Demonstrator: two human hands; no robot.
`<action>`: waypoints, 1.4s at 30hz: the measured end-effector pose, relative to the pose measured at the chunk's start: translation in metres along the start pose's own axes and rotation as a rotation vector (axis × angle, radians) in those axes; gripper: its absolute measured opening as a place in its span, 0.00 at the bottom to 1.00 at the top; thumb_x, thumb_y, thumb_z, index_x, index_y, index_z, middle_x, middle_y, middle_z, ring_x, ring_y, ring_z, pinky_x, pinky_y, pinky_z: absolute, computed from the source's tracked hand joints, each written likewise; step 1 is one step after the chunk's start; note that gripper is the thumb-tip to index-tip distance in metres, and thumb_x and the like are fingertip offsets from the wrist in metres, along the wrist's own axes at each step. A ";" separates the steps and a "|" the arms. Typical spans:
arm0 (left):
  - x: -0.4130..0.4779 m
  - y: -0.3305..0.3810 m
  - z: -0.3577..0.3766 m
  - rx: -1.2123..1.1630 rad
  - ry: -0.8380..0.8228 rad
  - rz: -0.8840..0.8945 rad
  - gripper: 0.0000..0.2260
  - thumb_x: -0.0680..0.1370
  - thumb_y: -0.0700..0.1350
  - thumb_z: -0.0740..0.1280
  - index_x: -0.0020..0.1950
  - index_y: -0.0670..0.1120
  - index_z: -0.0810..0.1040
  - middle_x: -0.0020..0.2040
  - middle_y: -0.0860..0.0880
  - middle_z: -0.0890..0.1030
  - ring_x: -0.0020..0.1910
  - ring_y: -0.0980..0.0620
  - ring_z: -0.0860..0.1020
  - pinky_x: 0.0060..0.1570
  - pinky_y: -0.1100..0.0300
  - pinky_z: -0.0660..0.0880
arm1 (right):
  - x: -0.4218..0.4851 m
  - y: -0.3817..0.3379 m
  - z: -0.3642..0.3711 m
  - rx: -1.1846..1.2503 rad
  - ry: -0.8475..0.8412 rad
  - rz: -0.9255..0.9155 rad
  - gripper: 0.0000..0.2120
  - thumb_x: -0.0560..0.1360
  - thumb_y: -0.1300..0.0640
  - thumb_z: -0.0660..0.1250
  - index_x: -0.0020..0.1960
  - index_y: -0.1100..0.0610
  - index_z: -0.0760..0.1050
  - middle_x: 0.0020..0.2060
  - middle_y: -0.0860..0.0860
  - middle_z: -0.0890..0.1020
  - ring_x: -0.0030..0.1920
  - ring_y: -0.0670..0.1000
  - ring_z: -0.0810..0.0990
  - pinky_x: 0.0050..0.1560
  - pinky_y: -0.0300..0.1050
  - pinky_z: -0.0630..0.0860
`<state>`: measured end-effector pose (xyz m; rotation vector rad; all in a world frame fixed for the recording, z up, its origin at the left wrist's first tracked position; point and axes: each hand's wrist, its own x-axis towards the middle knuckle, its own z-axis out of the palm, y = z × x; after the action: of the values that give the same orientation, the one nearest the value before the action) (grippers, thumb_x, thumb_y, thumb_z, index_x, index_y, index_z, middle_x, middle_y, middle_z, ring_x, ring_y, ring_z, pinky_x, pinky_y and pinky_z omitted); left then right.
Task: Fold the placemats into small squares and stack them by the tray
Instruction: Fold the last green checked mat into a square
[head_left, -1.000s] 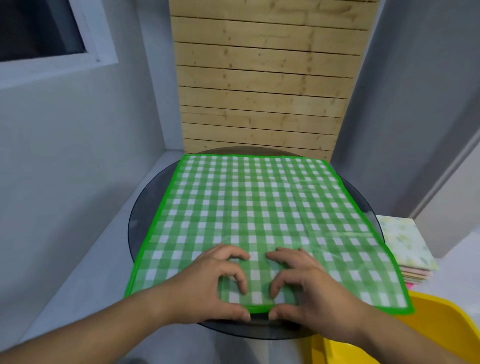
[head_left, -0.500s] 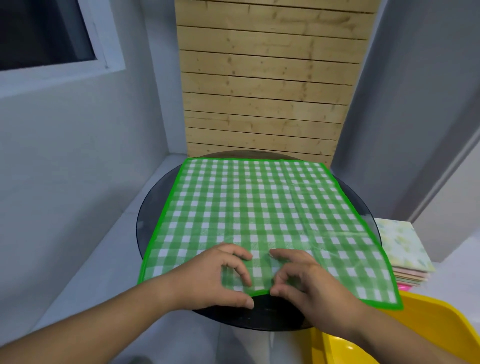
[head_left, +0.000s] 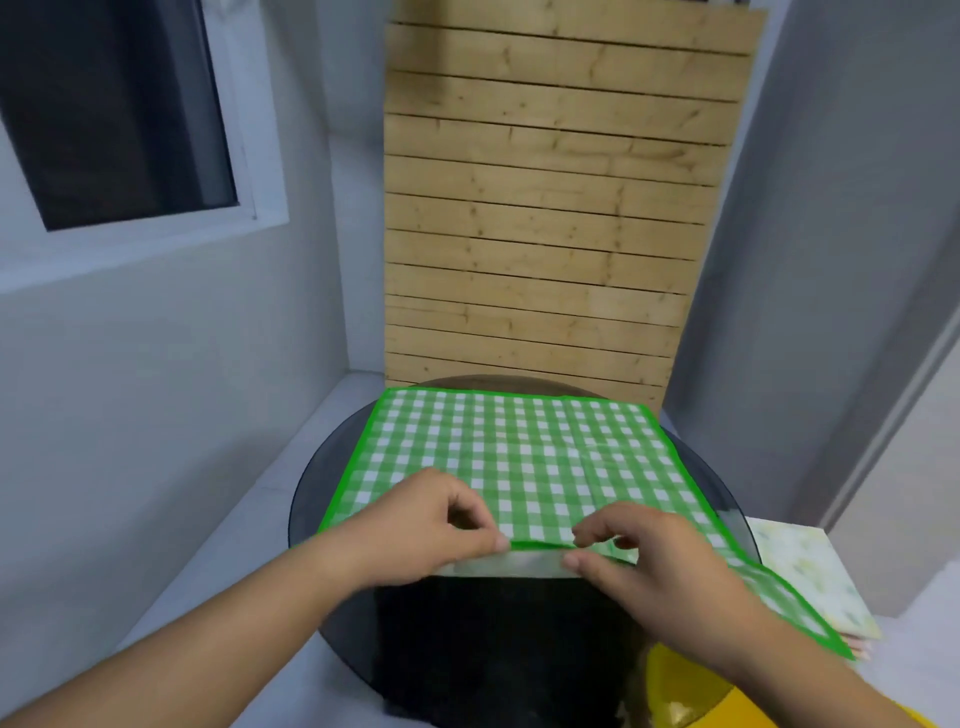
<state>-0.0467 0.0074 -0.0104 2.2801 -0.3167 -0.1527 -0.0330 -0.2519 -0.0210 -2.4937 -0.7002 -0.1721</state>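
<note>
A green-and-white checked placemat (head_left: 519, 452) with a bright green border lies spread over a round dark glass table (head_left: 317, 493). Its near edge is lifted off the glass, showing a pale underside. My left hand (head_left: 431, 525) pinches that near edge left of the middle. My right hand (head_left: 644, 561) pinches it right of the middle, thumb underneath. The mat's near right corner hangs over the table's rim. A yellow tray (head_left: 691, 691) shows at the bottom right, partly hidden by my right forearm.
A stack of folded placemats (head_left: 810, 577) with a pale floral one on top sits on the white surface right of the table. A wooden slat panel (head_left: 545, 234) stands behind the table. Grey walls close in left and right.
Both hands went from lying on the mat's near edge to pinching it and lifting it off the glass. The view has tilted upward.
</note>
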 end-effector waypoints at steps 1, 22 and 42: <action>0.008 0.004 -0.008 0.024 -0.017 -0.001 0.05 0.75 0.51 0.76 0.44 0.51 0.88 0.43 0.54 0.86 0.46 0.54 0.83 0.50 0.58 0.79 | 0.004 0.002 -0.005 -0.071 0.026 -0.015 0.18 0.71 0.31 0.63 0.47 0.43 0.79 0.45 0.35 0.80 0.52 0.38 0.76 0.52 0.37 0.74; 0.203 -0.104 0.001 0.413 0.222 -0.174 0.13 0.84 0.53 0.60 0.42 0.50 0.70 0.40 0.56 0.75 0.44 0.48 0.75 0.41 0.54 0.69 | 0.184 0.149 0.065 -0.226 -0.030 0.198 0.11 0.80 0.49 0.61 0.45 0.52 0.79 0.44 0.51 0.81 0.49 0.57 0.78 0.50 0.51 0.75; 0.122 -0.108 0.054 0.295 0.603 -0.143 0.05 0.76 0.53 0.74 0.40 0.58 0.80 0.42 0.60 0.76 0.48 0.55 0.72 0.58 0.55 0.66 | 0.109 0.131 0.072 -0.059 0.039 0.210 0.11 0.73 0.45 0.71 0.37 0.47 0.73 0.37 0.43 0.77 0.42 0.45 0.74 0.48 0.49 0.72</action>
<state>0.0783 0.0043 -0.1282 2.5055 0.1504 0.5346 0.1264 -0.2595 -0.1145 -2.5921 -0.4193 -0.1657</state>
